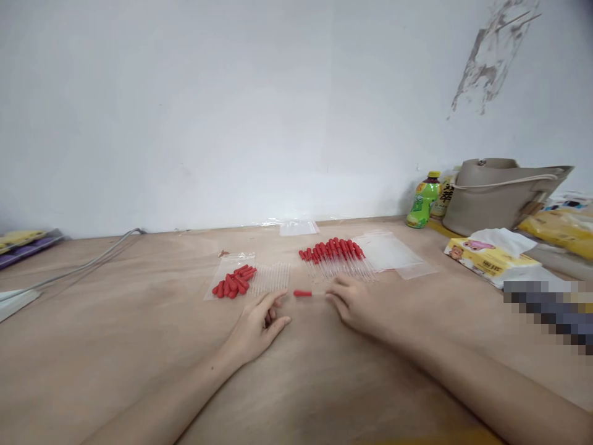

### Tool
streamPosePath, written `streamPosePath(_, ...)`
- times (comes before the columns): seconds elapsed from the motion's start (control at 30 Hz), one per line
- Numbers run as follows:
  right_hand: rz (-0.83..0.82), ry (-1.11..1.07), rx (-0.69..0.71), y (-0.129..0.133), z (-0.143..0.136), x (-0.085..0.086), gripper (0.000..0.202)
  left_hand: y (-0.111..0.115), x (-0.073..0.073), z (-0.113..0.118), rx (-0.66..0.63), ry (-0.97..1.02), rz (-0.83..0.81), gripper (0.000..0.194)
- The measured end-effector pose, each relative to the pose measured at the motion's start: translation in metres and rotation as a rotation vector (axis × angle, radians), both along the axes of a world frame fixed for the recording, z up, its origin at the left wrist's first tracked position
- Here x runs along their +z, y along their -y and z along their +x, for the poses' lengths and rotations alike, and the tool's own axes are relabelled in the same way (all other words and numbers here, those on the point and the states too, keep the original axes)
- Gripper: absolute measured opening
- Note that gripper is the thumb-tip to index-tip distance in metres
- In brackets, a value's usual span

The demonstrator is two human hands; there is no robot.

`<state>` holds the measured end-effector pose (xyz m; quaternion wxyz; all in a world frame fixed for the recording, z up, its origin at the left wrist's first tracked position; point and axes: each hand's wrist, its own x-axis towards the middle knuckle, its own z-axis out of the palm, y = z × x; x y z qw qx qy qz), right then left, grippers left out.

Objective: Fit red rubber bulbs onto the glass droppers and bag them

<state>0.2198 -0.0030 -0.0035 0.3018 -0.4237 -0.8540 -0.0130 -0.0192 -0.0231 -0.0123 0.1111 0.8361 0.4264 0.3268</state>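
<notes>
Between my hands is a red rubber bulb on a thin clear tube that runs right to the fingertips of my right hand, which pinch it. My left hand is just left of the bulb, fingers apart, holding nothing. Several loose red bulbs lie on a clear plastic bag beyond my left hand, beside a row of thin clear tubes. Beyond my right hand lies a group of tubes fitted with red bulbs.
White plastic bags lie behind the fitted tubes. At the right are a green bottle, a beige bag and a yellow tissue pack. A grey cable crosses the table at the left.
</notes>
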Motion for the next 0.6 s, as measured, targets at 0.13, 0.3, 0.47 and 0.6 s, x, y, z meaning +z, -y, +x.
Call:
streamPosePath(0.13, -0.196, -0.158, -0.230, -0.027, 0.005, 0.014, 0.021, -0.002, 0.002, 0.000, -0.055, -0.045, -0.050, 0.018)
streamPosePath(0.3, -0.312, -0.148, -0.443, -0.054, -0.021, 0.022, 0.028, -0.001, 0.003, 0.000, -0.095, -0.041, -0.080, 0.016)
streamPosePath(0.47, -0.304, 0.021, -0.653, -0.067, -0.045, 0.015, 0.031, 0.000, 0.003, -0.002, -0.112, -0.044, -0.096, 0.016)
streamPosePath(0.6, -0.326, 0.037, -0.658, -0.071, -0.047, 0.009, 0.037, 0.000, 0.004, -0.003, -0.111, -0.053, -0.110, 0.016)
